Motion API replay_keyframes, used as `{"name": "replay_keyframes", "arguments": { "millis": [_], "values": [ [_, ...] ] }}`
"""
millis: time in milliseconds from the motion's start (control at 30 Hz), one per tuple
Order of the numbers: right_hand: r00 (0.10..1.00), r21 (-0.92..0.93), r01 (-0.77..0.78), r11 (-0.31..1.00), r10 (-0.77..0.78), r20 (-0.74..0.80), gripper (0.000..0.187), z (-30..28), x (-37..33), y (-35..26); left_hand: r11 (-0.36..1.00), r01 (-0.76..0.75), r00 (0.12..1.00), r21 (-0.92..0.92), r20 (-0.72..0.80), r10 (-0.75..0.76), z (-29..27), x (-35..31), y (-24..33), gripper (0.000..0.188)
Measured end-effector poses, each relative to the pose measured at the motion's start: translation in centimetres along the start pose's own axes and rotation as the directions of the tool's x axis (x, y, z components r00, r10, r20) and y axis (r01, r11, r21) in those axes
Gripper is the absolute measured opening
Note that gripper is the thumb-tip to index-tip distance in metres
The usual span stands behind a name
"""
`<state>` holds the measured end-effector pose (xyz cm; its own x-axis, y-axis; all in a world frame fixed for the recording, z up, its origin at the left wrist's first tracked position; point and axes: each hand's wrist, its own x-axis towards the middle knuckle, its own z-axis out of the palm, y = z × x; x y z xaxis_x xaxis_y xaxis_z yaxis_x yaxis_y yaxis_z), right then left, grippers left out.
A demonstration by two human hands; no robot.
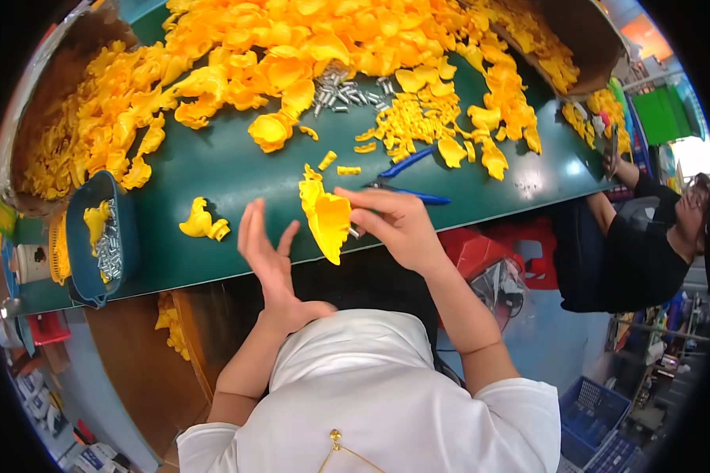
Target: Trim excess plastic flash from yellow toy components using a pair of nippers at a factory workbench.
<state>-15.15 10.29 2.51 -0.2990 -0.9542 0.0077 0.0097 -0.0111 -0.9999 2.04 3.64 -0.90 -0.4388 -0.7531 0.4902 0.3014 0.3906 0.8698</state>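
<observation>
My right hand (398,225) pinches a curved yellow plastic piece (326,214) by its right side, above the table's near edge. A small silver metal cylinder (354,232) shows beside its fingertips; whether it sits in the piece I cannot tell. Just left of the piece, my left hand (272,264) is open, with fingers apart and nothing in them. Another yellow piece (202,220) lies on the green table (237,169) to the left. Beyond my right hand rest blue-handled pliers (406,177) and small yellow bits (348,170).
A large heap of yellow pieces (315,35) covers the far table, with silver cylinders (341,92) at its front. Cardboard boxes (35,110) flank it. A blue basket (126,229) at left holds more cylinders. At right sits another person (639,252) in black.
</observation>
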Motion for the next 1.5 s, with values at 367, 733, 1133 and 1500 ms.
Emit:
{"name": "replay_keyframes", "arguments": {
  "millis": [367, 733, 1133, 1500],
  "values": [
    [0.774, -0.666, -0.199, 0.719, -0.302, -0.557, 0.026, -9.1, 1.1, -1.5, 0.525, 0.589, 0.773, -0.614, 0.240, -0.587, -2.2, -0.2, 0.2, 0.053],
    [0.695, -0.804, -0.592, 0.054, -0.470, -0.544, 0.047, -17.3, 5.0, 1.1, 0.279, 0.587, 0.725, -0.760, 0.339, -0.600, -2.4, -0.8, 0.9, 0.047],
    [0.661, -0.844, -0.511, 0.163, -0.554, -0.507, 0.031, -17.0, 4.6, 1.7, 0.181, 0.586, 0.716, -0.790, 0.401, -0.571, -2.2, -0.5, 1.3, 0.047],
    [0.905, -0.765, 0.302, 0.568, -0.424, 0.043, 0.036, -0.8, -2.7, -0.8, 0.369, 0.627, 0.697, -0.686, 0.282, -0.659, -1.5, -0.4, 2.8, 0.041]
  ]
}}
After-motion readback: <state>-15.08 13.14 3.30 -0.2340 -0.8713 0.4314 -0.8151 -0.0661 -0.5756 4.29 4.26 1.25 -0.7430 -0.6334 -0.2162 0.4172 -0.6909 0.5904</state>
